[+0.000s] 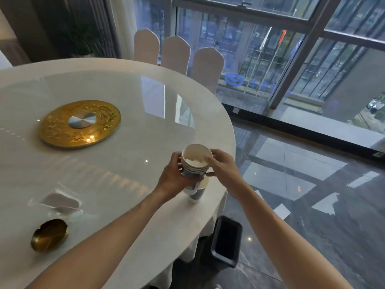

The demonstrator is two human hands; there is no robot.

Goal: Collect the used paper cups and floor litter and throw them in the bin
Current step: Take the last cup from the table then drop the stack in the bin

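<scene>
Cup stack in left hand.

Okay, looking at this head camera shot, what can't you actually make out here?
- Cup stack, head view: the left hand covers its lower part, so the exact count is unclear.
- Lone cup on the table: mostly hidden behind the stack.
- Right hand: whether it grips the rim is unclear.
- Bin: inside too dark.
- Floor papers: too small to identify.

Two bare, sleeveless forearms.
</scene>
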